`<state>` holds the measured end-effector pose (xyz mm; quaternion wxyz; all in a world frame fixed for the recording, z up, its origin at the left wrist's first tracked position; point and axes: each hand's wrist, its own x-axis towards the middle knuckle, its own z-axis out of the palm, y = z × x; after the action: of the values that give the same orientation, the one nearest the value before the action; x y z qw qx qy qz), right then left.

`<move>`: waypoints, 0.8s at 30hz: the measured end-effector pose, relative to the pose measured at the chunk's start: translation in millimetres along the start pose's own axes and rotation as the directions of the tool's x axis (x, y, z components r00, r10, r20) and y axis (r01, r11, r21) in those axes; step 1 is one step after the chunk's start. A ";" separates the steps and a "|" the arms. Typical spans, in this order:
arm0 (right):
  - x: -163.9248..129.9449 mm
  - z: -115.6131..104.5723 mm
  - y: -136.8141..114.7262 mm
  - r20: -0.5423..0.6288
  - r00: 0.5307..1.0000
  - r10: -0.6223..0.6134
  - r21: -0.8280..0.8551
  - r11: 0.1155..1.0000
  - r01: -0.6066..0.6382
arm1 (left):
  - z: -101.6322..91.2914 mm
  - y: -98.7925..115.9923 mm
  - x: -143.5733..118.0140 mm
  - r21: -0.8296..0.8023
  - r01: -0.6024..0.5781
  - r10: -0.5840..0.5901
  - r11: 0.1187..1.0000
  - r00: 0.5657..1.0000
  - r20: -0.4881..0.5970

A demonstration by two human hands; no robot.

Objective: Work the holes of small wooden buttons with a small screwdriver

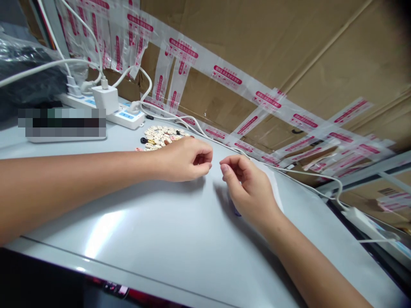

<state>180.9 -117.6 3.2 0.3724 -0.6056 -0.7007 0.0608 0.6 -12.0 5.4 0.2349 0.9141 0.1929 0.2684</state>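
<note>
My left hand (184, 158) rests on the grey tabletop (154, 231) with its fingers curled in, thumb and fingertips pinched together. My right hand (248, 188) lies just to its right, fingers also pinched, the two sets of fingertips a short gap apart. Whatever they pinch is too small to make out. A pile of small beads or buttons (160, 137), mostly cream with a few dark and pink ones, lies just behind my left hand. A small blue bit (236, 212) shows under my right palm.
A white power strip (123, 115) with a charger (105, 98) plugged in sits at the back left, white cables (305, 175) trailing right to another adapter (362, 218). Taped cardboard boxes (272, 55) wall the far side. A black plastic bag (28, 77) sits far left.
</note>
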 end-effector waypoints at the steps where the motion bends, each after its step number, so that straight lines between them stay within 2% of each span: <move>1: 0.3 0.1 0.2 0.001 1.000 -0.001 -0.004 1.000 0.001 | 0.0 0.2 -0.2 0.004 -0.006 0.006 1.000 1.000 0.007; 7: -1.0 -1.4 -0.1 0.039 0.999 0.027 -0.042 0.999 -0.026 | -0.4 0.0 0.4 0.007 0.007 -0.007 1.000 1.000 0.017; 13: 0.2 -1.7 -1.3 0.188 0.982 0.024 -0.181 0.983 0.010 | -1.3 -1.3 1.1 0.034 0.012 -0.012 0.999 1.000 0.016; 18: 0.3 0.4 -4.1 0.278 0.960 0.032 -0.202 0.979 0.026 | -1.7 -1.6 1.3 0.040 -0.034 0.033 0.999 0.999 0.018; 24: 0.2 -3.3 -2.6 0.256 0.967 0.000 -0.215 0.975 0.057 | -1.3 -3.2 1.5 0.041 -0.074 0.074 0.996 0.997 0.004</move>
<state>180.8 -119.2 7.1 0.2108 -0.6200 -0.7538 0.0542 0.3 -8.2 5.3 0.2061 0.9256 0.1640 0.2717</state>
